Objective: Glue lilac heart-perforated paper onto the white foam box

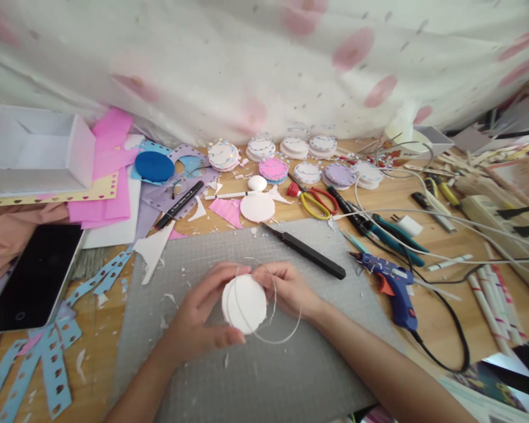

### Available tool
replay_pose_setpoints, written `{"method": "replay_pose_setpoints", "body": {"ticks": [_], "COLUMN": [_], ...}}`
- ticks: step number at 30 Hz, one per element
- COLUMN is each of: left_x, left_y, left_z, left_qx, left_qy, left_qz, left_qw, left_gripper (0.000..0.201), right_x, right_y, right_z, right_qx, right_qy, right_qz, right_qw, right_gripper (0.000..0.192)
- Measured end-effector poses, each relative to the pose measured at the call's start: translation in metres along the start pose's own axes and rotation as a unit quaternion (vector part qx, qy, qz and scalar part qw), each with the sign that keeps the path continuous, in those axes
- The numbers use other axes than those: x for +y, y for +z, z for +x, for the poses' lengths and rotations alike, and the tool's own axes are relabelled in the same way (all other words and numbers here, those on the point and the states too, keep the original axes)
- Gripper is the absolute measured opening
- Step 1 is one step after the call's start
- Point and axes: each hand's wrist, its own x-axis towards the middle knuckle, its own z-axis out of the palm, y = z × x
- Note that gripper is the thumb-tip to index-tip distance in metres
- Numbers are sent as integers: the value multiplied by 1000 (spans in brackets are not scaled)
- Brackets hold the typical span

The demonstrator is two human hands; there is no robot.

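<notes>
My left hand (196,320) curves around a round white disc (244,304), with the thumb at its lower edge and the fingers at its upper left. At the disc's upper right, the fingers of my right hand (286,286) are pinched together on a thin pale cord (282,341). The cord loops across the front of the disc and out to the right. Both hands are above a grey cutting mat (326,358). Beyond them a black craft knife (311,254) lies across the mat's far edge, near a flat white disc (257,208).
Decorated round pieces (273,170) line the back. Scissors (315,200) lie in front of them. On the right are a blue glue gun (392,288), pliers (397,241) and cables. A phone (35,276), paper strips (55,370) and a white box (37,150) occupy the left.
</notes>
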Motion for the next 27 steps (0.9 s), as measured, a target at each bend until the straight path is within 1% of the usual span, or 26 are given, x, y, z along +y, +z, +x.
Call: {"method": "replay_pose_setpoints", "body": {"ticks": [2,4,7,10,13,15,18,21,24,27], "left_x": [1,0,-2,-3,-6,-8,-12,-13,-13,-13], "left_y": [0,-1,-2,-1,1,3,6,8,10,11], "left_z": [1,1,-2,-4,-5,-5,-3,-2,-1,-1], "left_qx": [-5,6,20,3,-18,-17,3,27,23,13], "left_qy": [13,14,0,-21,-31,-26,-19,-28,-33,-44], "left_qz": [-3,-28,-62,-74,-97,-118,-127,-150,-200,-231], "left_qw": [1000,999,998,997,995,993,992,988,979,972], "left_gripper": [65,66,70,73,75,78,81,81,81,80], "right_x": [-1,-4,-7,-8,-7,-6,-6,-6,-8,-8], "right_y": [2,5,7,6,3,2,3,4,2,0], "right_z": [-1,-2,-3,-5,-6,-6,-4,-3,-4,-5], "right_qx": [-12,-24,-53,-83,-103,-108,-104,-101,-130,-172], "right_qy": [9,23,49,63,60,54,48,55,67,53], "right_qz": [16,35,57,66,60,57,71,104,156,193], "right_qw": [1000,999,996,992,991,991,991,988,977,965], "right_gripper": [41,42,41,36,35,35,36,41,44,39]}}
